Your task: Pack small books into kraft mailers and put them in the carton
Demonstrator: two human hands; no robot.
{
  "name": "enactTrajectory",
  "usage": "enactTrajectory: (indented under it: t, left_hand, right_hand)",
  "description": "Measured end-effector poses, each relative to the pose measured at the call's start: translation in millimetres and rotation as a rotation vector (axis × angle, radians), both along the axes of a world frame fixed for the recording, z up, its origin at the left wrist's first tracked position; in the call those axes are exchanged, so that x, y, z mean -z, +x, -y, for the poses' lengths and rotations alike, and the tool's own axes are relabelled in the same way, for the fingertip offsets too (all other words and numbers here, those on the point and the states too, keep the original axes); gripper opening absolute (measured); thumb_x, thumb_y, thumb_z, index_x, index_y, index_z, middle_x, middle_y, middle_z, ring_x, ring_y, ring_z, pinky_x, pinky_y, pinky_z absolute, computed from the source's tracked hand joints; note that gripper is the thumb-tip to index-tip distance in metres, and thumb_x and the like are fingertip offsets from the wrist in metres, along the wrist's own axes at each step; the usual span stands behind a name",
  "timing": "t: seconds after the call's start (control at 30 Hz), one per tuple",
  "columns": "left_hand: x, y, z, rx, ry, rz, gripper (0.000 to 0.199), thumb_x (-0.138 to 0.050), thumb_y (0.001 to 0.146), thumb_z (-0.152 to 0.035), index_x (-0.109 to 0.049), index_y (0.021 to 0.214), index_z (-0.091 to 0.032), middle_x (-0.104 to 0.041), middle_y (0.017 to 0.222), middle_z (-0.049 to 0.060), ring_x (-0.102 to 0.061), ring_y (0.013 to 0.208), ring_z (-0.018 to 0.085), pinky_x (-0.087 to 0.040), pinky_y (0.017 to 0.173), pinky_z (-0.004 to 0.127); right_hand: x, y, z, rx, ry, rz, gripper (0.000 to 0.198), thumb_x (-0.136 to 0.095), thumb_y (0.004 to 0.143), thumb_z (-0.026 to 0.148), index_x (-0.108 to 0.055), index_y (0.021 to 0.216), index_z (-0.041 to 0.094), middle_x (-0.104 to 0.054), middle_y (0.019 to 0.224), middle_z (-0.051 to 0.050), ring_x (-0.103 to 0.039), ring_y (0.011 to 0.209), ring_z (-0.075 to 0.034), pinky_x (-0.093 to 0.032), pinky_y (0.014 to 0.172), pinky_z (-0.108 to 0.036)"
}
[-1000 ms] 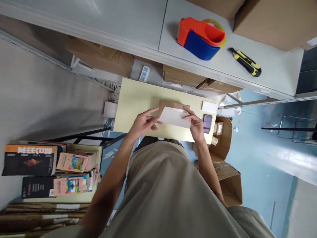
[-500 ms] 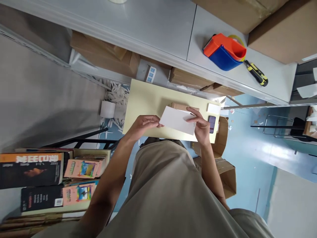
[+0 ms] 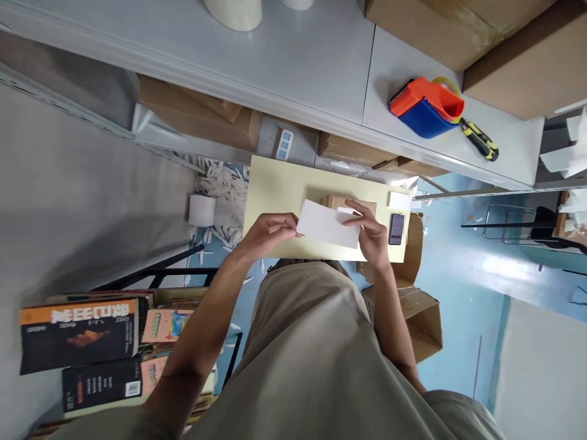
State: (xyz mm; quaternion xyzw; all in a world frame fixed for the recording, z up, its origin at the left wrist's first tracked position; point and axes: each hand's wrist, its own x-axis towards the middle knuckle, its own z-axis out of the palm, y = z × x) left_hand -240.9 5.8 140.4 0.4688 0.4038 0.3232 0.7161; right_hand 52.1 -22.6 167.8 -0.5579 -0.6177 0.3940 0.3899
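Observation:
Both my hands hold a flat white sheet of paper (image 3: 326,225) above a pale yellow table (image 3: 279,178). My left hand (image 3: 271,233) pinches its left end between thumb and fingers. At its right end, my right hand (image 3: 373,237) grips the edge, with the fingers lying over the top face. Partly hidden behind the sheet, a small brown cardboard box (image 3: 369,208) rests on the table. To the right of my right hand lie a phone (image 3: 397,229) and a white rectangular item (image 3: 400,200).
Ahead, a grey shelf (image 3: 312,67) carries a red and blue tape dispenser (image 3: 427,109) and a yellow-black utility knife (image 3: 479,140). Books (image 3: 77,336) are stacked at left. Open cardboard boxes (image 3: 422,324) stand at right, and paper strips (image 3: 224,189) lie on the floor.
The view has shifted a little, so the shelf and table appear slightly lower and farther right. The sheet has tilted slightly, and both hands keep their hold on it.

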Motion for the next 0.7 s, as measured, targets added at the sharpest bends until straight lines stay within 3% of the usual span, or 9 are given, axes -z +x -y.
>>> enactTrajectory:
  t: [0.13,0.37,0.5,0.7]
  left_hand:
    - [-1.7,-4.4,-0.4,-0.014,0.048,0.001,0.019,-0.072,0.087,-0.036,-0.071,0.075,-0.02,-0.074,0.084,0.004,-0.074,0.09,0.023,-0.061,0.089,0.037]
    - [-5.0,-10.8,1.8,0.036,0.283,-0.114,0.016,-0.068,0.096,-0.031,-0.074,0.085,-0.02,-0.074,0.087,0.004,-0.069,0.085,0.018,-0.056,0.083,0.03]
    - [-4.9,-15.5,3.4,0.068,0.369,-0.146,0.013,-0.065,0.096,-0.025,-0.074,0.087,-0.021,-0.075,0.088,0.003,-0.069,0.084,0.017,-0.054,0.083,0.029]
    - [-0.2,-22.6,5.4,0.109,0.352,-0.169,0.013,-0.066,0.093,-0.028,-0.075,0.087,-0.022,-0.078,0.091,0.004,-0.072,0.086,0.02,-0.056,0.087,0.031]
  right_hand:
    - [-3.7,-14.4,0.8,0.076,0.025,0.202,0.028,-0.057,0.112,0.04,-0.084,0.11,0.033,-0.075,0.138,-0.007,-0.065,0.138,-0.03,-0.052,0.119,-0.057]
    - [-20.9,-78.4,12.7,-0.047,-0.024,0.221,0.008,-0.078,0.101,0.037,-0.08,0.105,0.031,-0.076,0.103,-0.006,-0.072,0.102,-0.027,-0.063,0.092,-0.046]
    - [-16.6,-99.3,13.5,-0.045,-0.009,0.219,0.007,-0.08,0.1,0.036,-0.079,0.098,0.029,-0.075,0.095,-0.005,-0.07,0.096,-0.025,-0.06,0.089,-0.044]
    - [-13.1,-107.9,10.9,-0.051,-0.101,0.2,0.015,-0.073,0.101,0.036,-0.078,0.088,0.03,-0.074,0.091,-0.005,-0.068,0.093,-0.026,-0.058,0.088,-0.043]
